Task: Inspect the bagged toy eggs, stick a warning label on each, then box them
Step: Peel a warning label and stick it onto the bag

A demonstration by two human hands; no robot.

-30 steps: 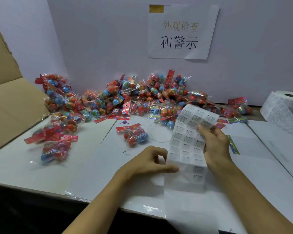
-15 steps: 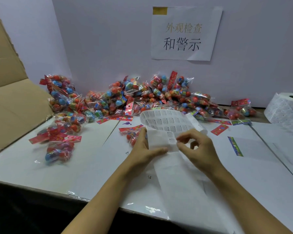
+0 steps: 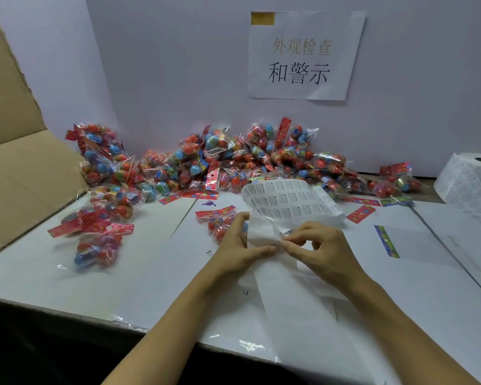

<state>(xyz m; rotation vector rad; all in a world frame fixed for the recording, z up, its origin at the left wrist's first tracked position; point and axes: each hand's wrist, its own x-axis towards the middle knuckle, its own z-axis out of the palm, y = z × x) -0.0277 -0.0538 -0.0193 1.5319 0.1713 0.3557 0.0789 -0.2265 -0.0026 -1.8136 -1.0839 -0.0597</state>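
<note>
A paper sign point(image 3: 306, 55) taped to the pale wall reads 外观检查 in faint gold and 和警示 in black below it, with a yellow tape patch at its top left corner. The left hand point(image 3: 238, 247) pinches the strip of label backing point(image 3: 261, 232) between thumb and forefinger, its grip closed on the paper. The right hand point(image 3: 321, 250) meets it fingertip to fingertip, its grip pinching at the same strip where a label edge lifts. Just beyond both hands the label sheet point(image 3: 286, 201) curls over, printed with rows of small warning labels too fine to read. Partly behind the left hand lies one bag of toy eggs point(image 3: 220, 220) with a red header. Farther back, a heap of egg bags point(image 3: 233, 162) runs along the wall. Far right of the right hand stands a label roll point(image 3: 469, 179). Left of the left hand, a cardboard box point(image 3: 14, 162) stands open. The counter point(image 3: 122, 273) is covered in white paper sheets
</note>
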